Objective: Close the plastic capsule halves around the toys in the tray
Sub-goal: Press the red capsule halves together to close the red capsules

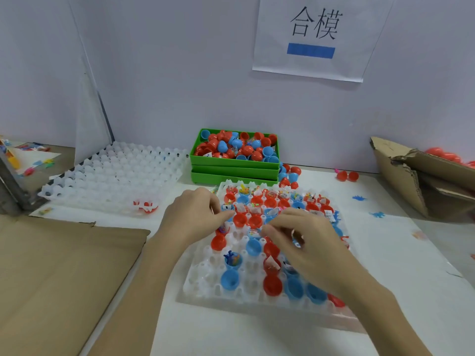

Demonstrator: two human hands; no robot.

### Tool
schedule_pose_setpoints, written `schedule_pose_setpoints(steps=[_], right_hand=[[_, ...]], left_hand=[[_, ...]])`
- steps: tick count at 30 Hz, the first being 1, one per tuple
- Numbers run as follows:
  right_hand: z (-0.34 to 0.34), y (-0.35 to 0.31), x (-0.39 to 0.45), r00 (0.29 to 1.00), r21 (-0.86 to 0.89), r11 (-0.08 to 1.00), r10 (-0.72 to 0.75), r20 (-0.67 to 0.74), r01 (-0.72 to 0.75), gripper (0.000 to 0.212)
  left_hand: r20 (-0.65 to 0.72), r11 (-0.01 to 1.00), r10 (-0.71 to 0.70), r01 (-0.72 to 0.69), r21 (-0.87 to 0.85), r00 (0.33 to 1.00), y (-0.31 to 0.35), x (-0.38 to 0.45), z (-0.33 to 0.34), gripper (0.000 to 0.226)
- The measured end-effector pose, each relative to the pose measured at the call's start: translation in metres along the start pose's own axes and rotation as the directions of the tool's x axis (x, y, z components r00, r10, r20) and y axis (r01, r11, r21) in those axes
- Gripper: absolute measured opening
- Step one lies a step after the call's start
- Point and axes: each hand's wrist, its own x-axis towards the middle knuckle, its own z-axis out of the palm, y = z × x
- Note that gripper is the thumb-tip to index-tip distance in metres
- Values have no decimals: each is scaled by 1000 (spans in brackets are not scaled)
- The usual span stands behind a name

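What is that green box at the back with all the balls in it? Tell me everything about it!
The green box is a shallow rectangular bin that looks like plastic. It sits level by the white wall, on top of at least one more green bin of the same kind. It is piled full of loose red and blue capsule halves, with a few small toy packets mixed in. More halves lie on the table at its right side. No hands touch it.

A white table (385, 291) is seen, on which a clear dimpled tray (213, 286) of red and blue capsule halves is set. Behind it, stacked green bins (234, 167) are placed; at the left, a second dimpled tray (115, 173) and flat cardboard (59, 273); at the right, a torn carton (411, 173).
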Motion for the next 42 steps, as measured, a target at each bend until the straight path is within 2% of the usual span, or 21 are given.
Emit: schedule_pose_setpoints(steps=[4,7,9,17,22,25,28,32,35,36,39,42], right_hand=[[-3,16,2,995,-15,997,69,-67,-71,22],[-1,16,1,996,-25,997,68,-50,-69,22],[1,14,1,997,-30,998,63,-39,-64,19],[1,11,2,998,-40,997,63,-30,-64,15],[5,2,2,998,-15,998,67,-22,-67,9],[18,-9,0,998,36,998,60,17,-60,41],[25,-16,0,994,122,991,69,-83,-59,45],[22,-12,1,968,217,971,144,-207,-98,32],[16,-6,3,948,331,936,208,-242,-121,25],[13,-3,3,940,398,909,237,-244,-126,23],[6,3,5,929,588,797,308,-205,-135,21],[2,5,5,932,680,719,330,-150,-145,16]], left_hand=[[-5,997,9,-9,82,1000,7,-5,-2,39],[107,998,-48,43,47,993,8,-7,-2,44],[135,998,-57,52,40,989,9,-8,-1,40],[46,994,-7,2,107,999,10,-6,4,27],[-129,995,44,-56,-88,991,17,-9,-4,24],[-175,958,55,-101,-267,983,30,-14,-6,20],[-155,918,34,-92,-387,987,46,-19,1,16],[-178,884,27,-106,-455,984,55,-21,14,24],[-169,812,42,-132,-568,985,56,-20,19,42],[-156,772,44,-132,-622,987,56,-20,19,42],[-139,632,67,-150,-760,988,56,-18,20,16],[-156,564,106,-189,-804,982,57,-18,25,17]])
